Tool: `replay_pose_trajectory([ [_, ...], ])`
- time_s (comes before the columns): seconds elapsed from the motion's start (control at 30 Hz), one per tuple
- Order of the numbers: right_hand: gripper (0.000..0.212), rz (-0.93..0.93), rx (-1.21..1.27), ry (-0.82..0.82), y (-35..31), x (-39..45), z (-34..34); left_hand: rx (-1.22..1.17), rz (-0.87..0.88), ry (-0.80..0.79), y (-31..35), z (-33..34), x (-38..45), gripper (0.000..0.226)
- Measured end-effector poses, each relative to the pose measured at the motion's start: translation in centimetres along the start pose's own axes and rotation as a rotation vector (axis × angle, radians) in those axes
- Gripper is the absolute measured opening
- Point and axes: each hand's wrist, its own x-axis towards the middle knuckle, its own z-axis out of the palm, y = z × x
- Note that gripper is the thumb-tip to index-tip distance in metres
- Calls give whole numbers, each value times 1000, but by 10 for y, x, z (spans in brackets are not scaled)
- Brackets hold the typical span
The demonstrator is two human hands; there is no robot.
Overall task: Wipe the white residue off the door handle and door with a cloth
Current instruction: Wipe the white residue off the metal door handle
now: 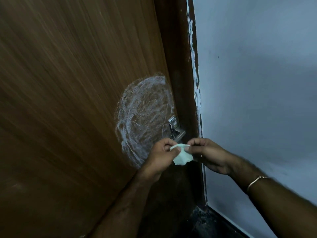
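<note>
A brown wooden door (68,100) fills the left of the head view. A round smear of white residue (144,115) covers it beside the metal door handle (175,130). Just below the handle, a small pale cloth (182,157) is pinched between both hands. My left hand (160,159) grips its left edge and my right hand (208,156) its right edge. The cloth hangs crumpled between my fingertips, apart from the door. My hands hide the handle's lower end.
A dark door frame (181,74) with white streaks along its edge runs down the middle. A pale blue wall (257,100) stands at the right. Dark floor (202,224) shows at the bottom. A thin bracelet (255,182) circles my right wrist.
</note>
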Motion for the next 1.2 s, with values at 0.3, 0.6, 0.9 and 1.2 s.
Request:
replay_pose_trajectory([
  [0.3,27,190,157,100,9,7,8,-84,-82,38,-10,7,13,5],
  [0.6,31,-729,-994,576,6,45,2,314,-51,238,-17,2,35,17],
  [0.9,24,-425,-1395,359,-1,80,11,653,120,229,-19,5,49,13],
  [1.2,21,-535,-768,862,-10,95,47,759,241,172,-12,2,49,14],
])
